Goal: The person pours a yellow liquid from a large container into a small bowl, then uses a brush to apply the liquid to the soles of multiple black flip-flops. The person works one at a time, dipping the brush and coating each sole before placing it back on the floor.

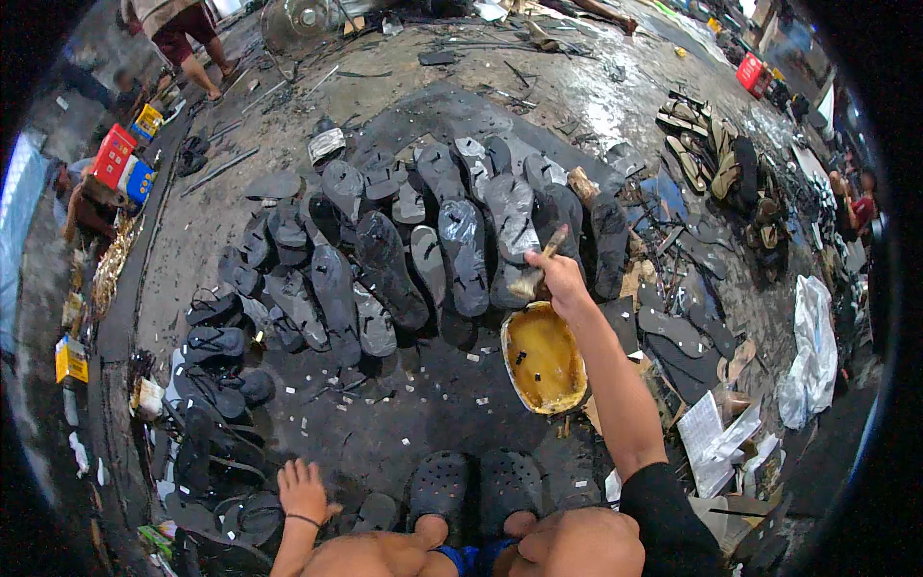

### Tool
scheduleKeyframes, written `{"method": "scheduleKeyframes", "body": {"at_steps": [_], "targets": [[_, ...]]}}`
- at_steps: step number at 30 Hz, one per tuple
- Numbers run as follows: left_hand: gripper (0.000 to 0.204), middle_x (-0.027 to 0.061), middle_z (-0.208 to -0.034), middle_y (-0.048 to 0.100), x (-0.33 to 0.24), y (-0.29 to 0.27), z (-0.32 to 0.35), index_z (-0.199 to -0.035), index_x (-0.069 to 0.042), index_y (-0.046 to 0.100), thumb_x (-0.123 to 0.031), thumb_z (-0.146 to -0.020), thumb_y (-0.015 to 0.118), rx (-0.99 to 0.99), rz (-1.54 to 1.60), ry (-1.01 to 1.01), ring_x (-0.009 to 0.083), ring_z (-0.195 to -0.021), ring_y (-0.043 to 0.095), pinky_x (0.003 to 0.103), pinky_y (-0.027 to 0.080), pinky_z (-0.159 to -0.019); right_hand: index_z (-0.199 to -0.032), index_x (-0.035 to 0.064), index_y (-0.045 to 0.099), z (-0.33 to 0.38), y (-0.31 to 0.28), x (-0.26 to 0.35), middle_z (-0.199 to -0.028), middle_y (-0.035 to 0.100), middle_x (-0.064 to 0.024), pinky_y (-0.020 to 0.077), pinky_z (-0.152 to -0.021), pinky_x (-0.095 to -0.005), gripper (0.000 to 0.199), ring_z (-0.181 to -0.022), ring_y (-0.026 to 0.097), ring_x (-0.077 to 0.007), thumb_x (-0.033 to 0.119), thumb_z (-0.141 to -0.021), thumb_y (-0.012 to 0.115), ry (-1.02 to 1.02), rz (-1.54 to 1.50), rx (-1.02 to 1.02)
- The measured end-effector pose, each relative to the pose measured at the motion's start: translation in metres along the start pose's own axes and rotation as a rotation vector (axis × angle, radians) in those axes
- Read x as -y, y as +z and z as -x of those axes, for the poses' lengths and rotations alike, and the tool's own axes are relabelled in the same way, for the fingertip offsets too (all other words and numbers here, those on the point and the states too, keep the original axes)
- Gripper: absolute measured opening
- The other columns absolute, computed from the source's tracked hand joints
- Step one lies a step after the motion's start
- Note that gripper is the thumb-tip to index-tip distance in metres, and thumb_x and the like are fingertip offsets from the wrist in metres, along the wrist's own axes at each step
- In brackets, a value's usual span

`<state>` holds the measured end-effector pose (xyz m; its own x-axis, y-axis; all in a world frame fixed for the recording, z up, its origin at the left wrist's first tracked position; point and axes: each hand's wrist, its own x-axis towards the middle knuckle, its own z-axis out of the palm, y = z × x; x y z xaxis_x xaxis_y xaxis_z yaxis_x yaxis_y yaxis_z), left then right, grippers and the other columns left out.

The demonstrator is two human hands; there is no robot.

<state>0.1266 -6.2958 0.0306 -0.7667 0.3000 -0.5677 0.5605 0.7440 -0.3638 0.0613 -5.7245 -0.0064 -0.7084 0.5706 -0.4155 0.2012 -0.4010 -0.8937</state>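
Note:
My right hand (561,279) is closed round the wooden handle of a brush (527,283). The bristles rest against the lower end of a dark shoe sole (511,219), whose surface has a wet-looking shine. Just below that hand stands a tub (520,400) of yellow, glue-like liquid with dark specks in it. Several more grey and black soles (462,258) lie in rows in front of me, some of them glossy. At lower left my left hand (304,490) has its fingers spread and holds nothing. It is close to some black sandals (252,519).
Black clogs (440,486) are on my feet. Strapped sandals (711,144) are heaped at far right, above sole offcuts (678,332) and a clear plastic bag (810,351). Black sandals (216,341) line the left. A person (183,38) stands at far left, near a fan (298,24).

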Motion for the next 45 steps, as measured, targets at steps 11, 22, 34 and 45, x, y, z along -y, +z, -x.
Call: {"method": "scheduleKeyframes", "body": {"at_steps": [11, 22, 34, 45], "targets": [[0.051, 0.0235, -0.131, 0.058, 0.026, -0.147, 0.063, -0.131, 0.004, 0.054, 0.001, -0.081, 0.061, -0.454, 0.647, -0.054, 0.0351, -0.123, 0.056, 0.039, 0.043, -0.107, -0.1, -0.0005, 0.066, 0.136, -0.044, -0.009, -0.087, 0.07, -0.0117, 0.0523, -0.073, -0.0323, 0.025, -0.077, 0.067, -0.0194, 0.021, -0.09, 0.071, -0.558, 0.773, -0.162], [0.085, 0.0221, -0.148, 0.04, -0.06, 0.006, 0.019, -0.148, 0.003, 0.031, 0.001, -0.069, 0.065, -0.072, 0.981, 0.582, 0.038, -0.138, 0.039, 0.047, 0.031, -0.116, -0.109, -0.0056, 0.061, 0.224, -0.097, -0.024, -0.089, 0.067, -0.0303, 0.0543, -0.076, -0.0494, 0.045, -0.083, 0.066, -0.046, 0.031, -0.084, 0.07, -0.409, 1.439, -0.107], [0.058, 0.0159, -0.146, 0.045, -0.132, -0.042, -0.104, -0.142, -0.001, 0.047, -0.043, -0.102, 0.045, -0.195, 1.933, -0.093, 0.0282, -0.135, 0.043, 0.038, 0.032, -0.113, -0.11, 0.0015, 0.065, 0.215, 0.048, -0.023, -0.093, 0.069, -0.0046, 0.051, -0.077, -0.0306, 0.028, -0.086, 0.064, -0.0136, 0.019, -0.09, 0.074, -0.204, 0.209, 0.286], [0.048, 0.0113, -0.121, 0.065, -0.122, -0.086, -0.096, -0.127, 0.0, 0.058, -0.033, -0.103, 0.034, 0.154, 2.795, 0.349, 0.025, -0.106, 0.065, 0.038, 0.052, -0.094, -0.102, 0.0028, 0.068, 0.209, 0.102, -0.014, -0.095, 0.073, -0.0149, 0.0558, -0.076, -0.038, 0.018, -0.086, 0.072, -0.0294, 0.014, -0.088, 0.071, -0.627, 0.514, 0.45]]}}
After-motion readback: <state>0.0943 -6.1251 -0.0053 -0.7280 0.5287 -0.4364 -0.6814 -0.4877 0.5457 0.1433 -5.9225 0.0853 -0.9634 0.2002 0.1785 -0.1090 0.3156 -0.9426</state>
